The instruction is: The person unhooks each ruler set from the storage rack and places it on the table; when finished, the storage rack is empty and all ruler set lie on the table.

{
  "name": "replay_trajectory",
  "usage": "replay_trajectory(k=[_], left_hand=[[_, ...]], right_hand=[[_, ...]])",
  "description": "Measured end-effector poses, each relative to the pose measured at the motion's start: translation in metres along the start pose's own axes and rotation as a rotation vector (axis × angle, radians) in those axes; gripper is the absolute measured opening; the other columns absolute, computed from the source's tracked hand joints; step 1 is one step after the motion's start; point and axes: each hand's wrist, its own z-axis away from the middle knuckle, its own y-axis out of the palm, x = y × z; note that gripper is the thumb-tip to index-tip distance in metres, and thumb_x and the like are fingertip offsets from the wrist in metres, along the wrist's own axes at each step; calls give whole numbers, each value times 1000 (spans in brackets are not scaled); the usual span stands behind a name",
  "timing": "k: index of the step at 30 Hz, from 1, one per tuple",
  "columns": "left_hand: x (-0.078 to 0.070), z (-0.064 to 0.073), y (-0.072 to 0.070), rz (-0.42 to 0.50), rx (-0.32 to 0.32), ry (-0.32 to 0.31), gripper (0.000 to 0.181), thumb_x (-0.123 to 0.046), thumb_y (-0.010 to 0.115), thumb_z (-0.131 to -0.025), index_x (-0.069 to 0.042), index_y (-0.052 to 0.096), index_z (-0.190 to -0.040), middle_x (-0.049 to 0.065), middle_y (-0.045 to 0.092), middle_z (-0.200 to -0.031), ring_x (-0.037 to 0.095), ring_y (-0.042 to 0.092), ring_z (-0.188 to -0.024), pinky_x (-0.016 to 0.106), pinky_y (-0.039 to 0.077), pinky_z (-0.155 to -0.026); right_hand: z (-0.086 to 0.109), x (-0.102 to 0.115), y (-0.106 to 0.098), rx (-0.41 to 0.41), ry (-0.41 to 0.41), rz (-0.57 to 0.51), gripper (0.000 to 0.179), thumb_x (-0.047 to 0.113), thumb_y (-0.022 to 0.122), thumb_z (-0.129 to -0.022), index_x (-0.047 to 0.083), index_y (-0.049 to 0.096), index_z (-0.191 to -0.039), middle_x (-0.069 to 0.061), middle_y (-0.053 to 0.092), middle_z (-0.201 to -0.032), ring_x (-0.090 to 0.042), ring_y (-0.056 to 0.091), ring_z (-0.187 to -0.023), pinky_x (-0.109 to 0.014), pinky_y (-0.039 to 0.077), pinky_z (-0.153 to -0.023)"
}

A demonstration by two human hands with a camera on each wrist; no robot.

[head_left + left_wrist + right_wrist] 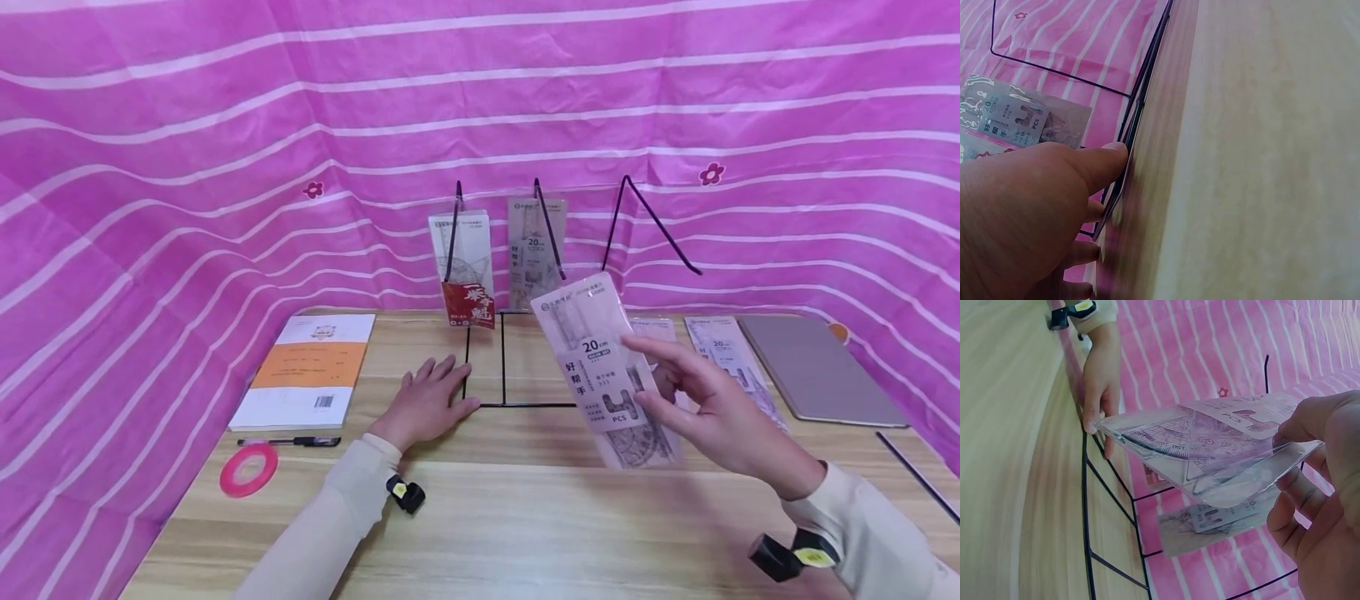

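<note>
My right hand (708,408) pinches the edge of a ruler set (592,367) in a clear plastic sleeve, thumb on one face, fingers behind. A protractor (1160,440) shows through the plastic in the right wrist view. The set is tilted in front of a black wire rack (504,367). My left hand (427,400) lies on the table with fingers spread, its thumb and fingertips at the rack's base wire. On the rack's left hook hangs a packet with a red lower part (469,305); another ruler set (538,229) hangs from the middle hook. The right hook (660,218) holds nothing.
More ruler sets (723,354) lie behind my right hand, beside a grey notebook (817,367). At left are a white-and-orange book (303,367), a black pen (300,442) and a pink tape roll (228,483). A dark rod (918,475) lies far right. Pink striped cloth surrounds the table.
</note>
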Motion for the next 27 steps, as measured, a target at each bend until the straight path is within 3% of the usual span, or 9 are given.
replay_trajectory(k=[8,18,27], left_hand=[[0,0,1,-2,6,9,72,-62,51,-105,-25,38,-165,10,24,-176,44,17,-162,75,14,-125],[0,0,-2,3,19,1,72,-61,51,-105,-24,37,-165,11,23,-176,46,15,-162,76,13,-125],[2,-3,-2,-4,28,12,72,-61,50,-105,-24,36,-166,12,22,-176,47,15,-162,77,13,-124]], right_hand=[[19,16,-12,-1,63,108,79,-23,71,-84,5,50,-154,12,59,-99,-5,58,-75,-21,50,-65],[53,14,-30,0,162,55,81,-24,71,-83,1,47,-156,6,62,-89,-7,59,-67,-23,49,-52],[93,5,-46,57,302,40,75,-16,72,-88,2,46,-156,1,66,-89,-10,63,-70,-26,52,-54]])
